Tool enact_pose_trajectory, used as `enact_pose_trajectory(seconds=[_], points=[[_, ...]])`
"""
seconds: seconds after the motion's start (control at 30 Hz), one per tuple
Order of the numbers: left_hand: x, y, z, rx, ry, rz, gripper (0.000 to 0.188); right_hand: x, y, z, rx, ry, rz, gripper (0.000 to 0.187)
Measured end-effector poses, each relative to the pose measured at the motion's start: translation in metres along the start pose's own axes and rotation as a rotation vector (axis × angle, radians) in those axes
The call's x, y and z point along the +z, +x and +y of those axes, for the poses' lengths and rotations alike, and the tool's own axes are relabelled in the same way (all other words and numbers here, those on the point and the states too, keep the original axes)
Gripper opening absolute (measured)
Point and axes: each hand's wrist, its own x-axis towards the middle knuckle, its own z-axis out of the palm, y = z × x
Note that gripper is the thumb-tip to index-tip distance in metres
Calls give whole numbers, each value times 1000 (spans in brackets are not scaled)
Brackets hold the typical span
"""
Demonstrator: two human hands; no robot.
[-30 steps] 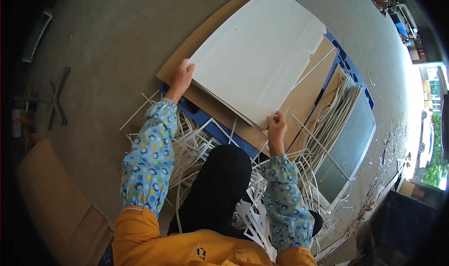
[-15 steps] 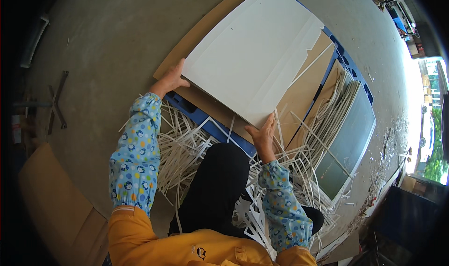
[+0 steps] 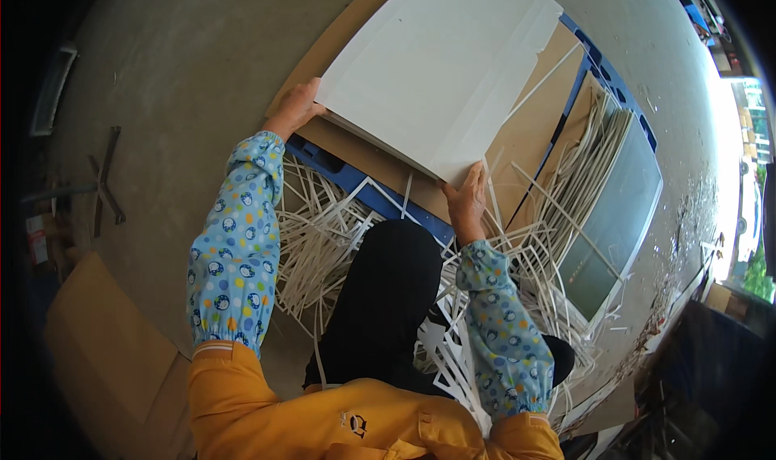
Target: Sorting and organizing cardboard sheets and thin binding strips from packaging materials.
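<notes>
Stretches left arm (image 3: pixel 234 242) and right arm (image 3: pixel 508 331) forward, hands well apart, the left farther ahead. Turns left hand (image 3: pixel 297 104) inward, toward the right, fingertips partly hidden. Points right hand (image 3: pixel 466 203) forward, spreading thumb (image 3: pixel 448 191) from fingers (image 3: pixel 479 179). Raises one bent knee (image 3: pixel 404 246) between both arms.

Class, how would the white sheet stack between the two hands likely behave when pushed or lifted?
The white sheet stack probably resists sagging, since its near edge looks straight and shows thickness. Its smooth-looking top may feel slippery. The jagged right edge might snag or tear.
</notes>
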Motion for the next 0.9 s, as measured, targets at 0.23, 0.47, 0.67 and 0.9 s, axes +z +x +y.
enact_pose_trajectory(seconds=[0.23,0.47,0.67,0.9], points=[[47,-67,19,-217,-219,515,63,-62,0,54,79,-176,-134,86],[170,-207,56,-71,-306,103,42,-48,-119,152,218,-464,-385,59],[145,-172,76,-31,-306,367,32,-16,-265,105,237,-289,-485,39],[31,-117,206,19,-867,522,22,-45,-226,135,228,43,-147,30]])
